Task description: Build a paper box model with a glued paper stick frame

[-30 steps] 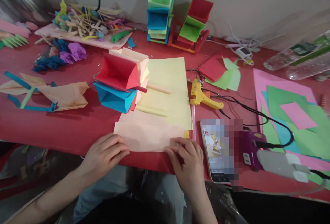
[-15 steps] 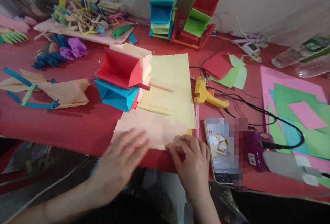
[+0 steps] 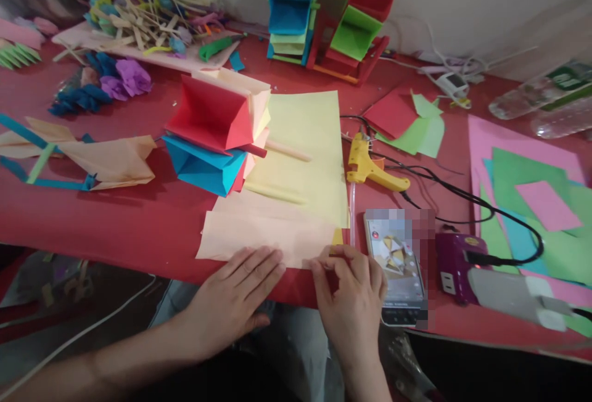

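A sheet of peach paper (image 3: 268, 232) lies along the front of the table, its near edge close to the table's edge. My left hand (image 3: 243, 288) rests flat on that near edge, fingers stretched out. At the right end of the sheet, my right hand (image 3: 351, 285) has its thumb and index finger pinched at the paper's corner. Beneath and beyond it lies a larger pale yellow sheet (image 3: 319, 124). Two thin paper rolls, one peach (image 3: 289, 151) and one yellow (image 3: 277, 193), lie on it. Open folded paper boxes, one red (image 3: 210, 115) and one blue (image 3: 203, 164), stand at its left.
A yellow glue gun (image 3: 370, 164) and a phone (image 3: 395, 260) lie to the right, near a purple power adapter (image 3: 462, 260) with cables. Stacked coloured paper (image 3: 527, 174) is farther right. Paper-box models (image 3: 289, 13) stand at the back. Wooden sticks (image 3: 134, 20) lie at the back left.
My left hand has moved right and slightly down the peach sheet, and now lies still on its near edge. My right hand stays at the corner. The view has shifted slightly.
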Available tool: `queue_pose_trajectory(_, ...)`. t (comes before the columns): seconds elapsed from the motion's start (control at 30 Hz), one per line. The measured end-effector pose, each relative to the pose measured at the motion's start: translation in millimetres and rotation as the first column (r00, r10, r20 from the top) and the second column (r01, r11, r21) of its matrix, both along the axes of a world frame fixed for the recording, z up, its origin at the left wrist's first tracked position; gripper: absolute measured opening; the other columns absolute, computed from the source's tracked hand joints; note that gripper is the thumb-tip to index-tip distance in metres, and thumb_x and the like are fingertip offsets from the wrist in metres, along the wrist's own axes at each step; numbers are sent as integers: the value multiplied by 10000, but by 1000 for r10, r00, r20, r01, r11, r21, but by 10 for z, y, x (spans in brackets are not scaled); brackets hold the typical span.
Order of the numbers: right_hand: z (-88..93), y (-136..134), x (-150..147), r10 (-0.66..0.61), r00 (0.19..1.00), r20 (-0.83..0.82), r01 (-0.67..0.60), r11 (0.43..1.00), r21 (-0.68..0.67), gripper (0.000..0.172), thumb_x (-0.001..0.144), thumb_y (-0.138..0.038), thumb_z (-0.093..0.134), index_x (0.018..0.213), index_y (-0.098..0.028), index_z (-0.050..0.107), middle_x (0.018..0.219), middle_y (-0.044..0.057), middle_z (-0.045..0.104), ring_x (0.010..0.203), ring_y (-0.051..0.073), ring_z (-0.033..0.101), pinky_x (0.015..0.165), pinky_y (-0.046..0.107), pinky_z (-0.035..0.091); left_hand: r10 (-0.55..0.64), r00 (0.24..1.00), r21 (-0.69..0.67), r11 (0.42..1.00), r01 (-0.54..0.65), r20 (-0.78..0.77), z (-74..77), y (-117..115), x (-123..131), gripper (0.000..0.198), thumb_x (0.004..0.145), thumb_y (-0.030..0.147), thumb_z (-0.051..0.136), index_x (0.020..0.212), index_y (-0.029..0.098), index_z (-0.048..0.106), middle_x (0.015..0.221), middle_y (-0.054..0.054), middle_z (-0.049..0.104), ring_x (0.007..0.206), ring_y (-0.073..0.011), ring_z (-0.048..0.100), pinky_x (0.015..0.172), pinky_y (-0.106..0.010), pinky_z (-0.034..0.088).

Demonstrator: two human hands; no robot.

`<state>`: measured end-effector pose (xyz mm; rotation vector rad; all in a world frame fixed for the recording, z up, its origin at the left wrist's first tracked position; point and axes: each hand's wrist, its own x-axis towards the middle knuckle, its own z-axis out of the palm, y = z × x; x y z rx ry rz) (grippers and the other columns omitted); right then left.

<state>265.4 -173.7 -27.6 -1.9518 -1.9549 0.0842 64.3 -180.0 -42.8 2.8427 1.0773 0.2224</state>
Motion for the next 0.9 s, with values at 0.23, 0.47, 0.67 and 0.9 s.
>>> queue_pose_trajectory(0.23, -8, -69, 20, -84, 996, -6, 83, 996, -19, 200, 824, -368, 535, 732, -213, 619, 981, 81, 585, 962, 279, 455, 866, 472, 336, 37, 999, -5, 999, -37, 34, -47, -34, 28, 606, 838, 447, 480, 1337, 121, 370, 1411, -71, 383, 1324, -221, 276, 1115, -371, 134)
queue_pose_trajectory(0.47, -54, -100, 6, -87, 995, -45, 89, 995, 42, 141, 815, -310, 557, 742, -205, 617, 995, 69, 589, 974, 251, 466, 914, 468, 323, 65, 998, -21, 998, -65, 22, -54, -49, 26, 631, 832, 452, 488, 1368, 166, 321, 1432, -52, 348, 1329, -217, 270, 1114, -377, 155)
queue_pose_trajectory(0.67, -140, -158, 26, -97, 993, -61, 104, 985, 138, 126, 829, -282, 545, 753, -224, 628, 1063, 50, 600, 1065, 265, 453, 979, 504, 264, 78, 997, -27, 997, -77, 10, -39, -49, 48, 642, 822, 448, 507, 1369, 170, 320, 1432, -63, 347, 1327, -219, 275, 1116, -373, 151)
queue_pose_trajectory(0.9, -184, -140, 33, -132, 990, -55, 138, 983, 121, 163, 829, -337, 541, 752, -204, 596, 1087, 74, 580, 1064, 276, 463, 983, 513, 272, 91, 996, -21, 996, -91, 17, -53, -51, 44, 622, 828, 440, 499, 1358, 153, 342, 1414, -63, 379, 1317, -214, 297, 1120, -364, 156)
